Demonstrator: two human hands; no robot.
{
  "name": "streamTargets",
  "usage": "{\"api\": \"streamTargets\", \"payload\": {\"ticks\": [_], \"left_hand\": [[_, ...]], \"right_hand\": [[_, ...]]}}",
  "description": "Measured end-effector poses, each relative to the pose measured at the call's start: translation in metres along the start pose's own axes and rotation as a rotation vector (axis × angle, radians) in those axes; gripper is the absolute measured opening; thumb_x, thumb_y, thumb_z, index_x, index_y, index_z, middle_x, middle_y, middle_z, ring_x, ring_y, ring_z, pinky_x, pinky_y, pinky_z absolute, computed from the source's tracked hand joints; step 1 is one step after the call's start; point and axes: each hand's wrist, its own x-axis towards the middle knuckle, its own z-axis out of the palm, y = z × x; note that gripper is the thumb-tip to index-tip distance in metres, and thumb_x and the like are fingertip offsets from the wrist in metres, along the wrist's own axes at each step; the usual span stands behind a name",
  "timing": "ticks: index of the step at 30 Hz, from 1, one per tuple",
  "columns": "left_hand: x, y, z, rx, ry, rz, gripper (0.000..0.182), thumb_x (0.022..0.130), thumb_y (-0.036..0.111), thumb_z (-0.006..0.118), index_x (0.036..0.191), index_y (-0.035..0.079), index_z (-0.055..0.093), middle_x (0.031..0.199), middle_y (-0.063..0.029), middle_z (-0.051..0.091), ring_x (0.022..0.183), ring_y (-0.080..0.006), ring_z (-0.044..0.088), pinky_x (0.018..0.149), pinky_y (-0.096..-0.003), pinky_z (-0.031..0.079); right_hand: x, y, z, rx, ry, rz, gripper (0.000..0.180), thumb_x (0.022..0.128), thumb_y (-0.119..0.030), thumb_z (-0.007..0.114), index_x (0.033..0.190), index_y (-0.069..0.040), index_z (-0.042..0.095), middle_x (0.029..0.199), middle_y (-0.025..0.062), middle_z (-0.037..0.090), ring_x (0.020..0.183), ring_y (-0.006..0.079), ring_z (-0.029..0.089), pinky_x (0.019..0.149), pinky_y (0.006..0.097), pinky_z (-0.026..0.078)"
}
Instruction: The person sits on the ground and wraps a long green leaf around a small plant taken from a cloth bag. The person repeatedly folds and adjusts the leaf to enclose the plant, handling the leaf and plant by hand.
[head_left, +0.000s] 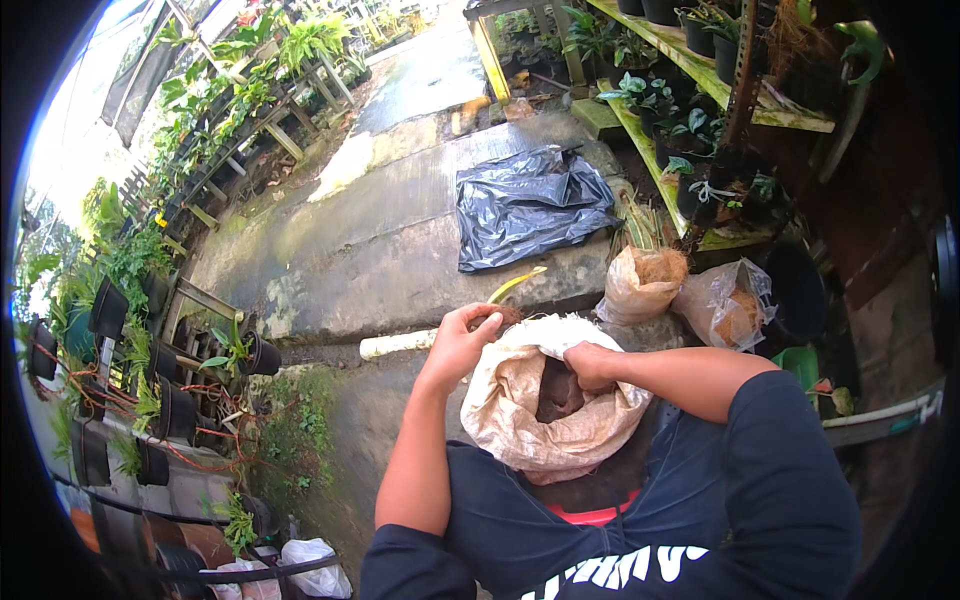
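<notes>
A white woven sack (495, 409) stands between my legs, its rim rolled down and dark brown material (556, 390) inside. My left hand (459, 343), at the sack's far left, holds a small reddish-brown fibrous clump (508, 315) between thumb and fingers. Just beyond the clump shows a narrow yellow-green leaf (517, 283); whether they are joined is unclear. At the sack's right rim my right hand (591, 365) dips over the edge into the mouth. Its fingertips are partly hidden, so what they grip cannot be told.
A black plastic bag (532, 206) lies flat on the concrete path ahead. Two plastic bags of brown fibre, one nearer (643, 281) and one further right (727, 304), stand by the plant shelves (652, 172). A white pipe (397, 343) lies left; potted plants (176, 409) line that side.
</notes>
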Motion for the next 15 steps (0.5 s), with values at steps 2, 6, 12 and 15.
{"api": "streamTargets", "payload": {"ticks": [2,6,12,15], "left_hand": [[0.001,0.003,0.003,0.011,-0.003,-0.003,0.037,0.100,0.025,0.074,0.126,-0.002,0.071,0.106,-0.0051,0.073,0.099,-0.0131,0.066,0.088,-0.0332,0.053],[-0.008,-0.001,-0.004,0.159,0.080,0.149,0.031,0.091,0.011,0.081,0.118,-0.002,0.075,0.103,-0.0090,0.077,0.093,-0.0146,0.068,0.084,-0.0318,0.055],[-0.006,0.013,0.006,0.301,0.128,0.344,0.031,0.085,0.013,0.086,0.115,0.004,0.079,0.107,-0.0100,0.075,0.099,-0.0214,0.071,0.088,-0.0357,0.054],[-0.006,0.020,0.016,0.264,0.100,0.419,0.028,0.084,0.007,0.084,0.111,0.003,0.079,0.103,-0.0097,0.074,0.095,-0.0213,0.071,0.086,-0.0353,0.054]], "right_hand": [[0.002,0.001,-0.006,0.055,0.057,-0.049,0.047,0.081,-0.027,0.084,0.118,0.000,0.073,0.112,0.0231,0.076,0.110,0.0391,0.073,0.095,0.0456,0.058],[-0.009,-0.049,-0.066,0.306,0.250,-0.293,0.043,0.087,-0.024,0.076,0.122,0.001,0.070,0.118,0.0198,0.075,0.106,0.0326,0.074,0.093,0.0415,0.057],[-0.042,-0.065,-0.119,1.034,0.007,-0.295,0.044,0.104,-0.035,0.066,0.128,0.002,0.069,0.112,0.0084,0.076,0.094,0.0145,0.069,0.087,0.0332,0.055],[-0.055,-0.073,-0.122,0.939,0.103,-0.274,0.049,0.105,-0.045,0.068,0.123,0.001,0.072,0.105,0.0064,0.075,0.090,0.0121,0.066,0.085,0.0318,0.054]]}}
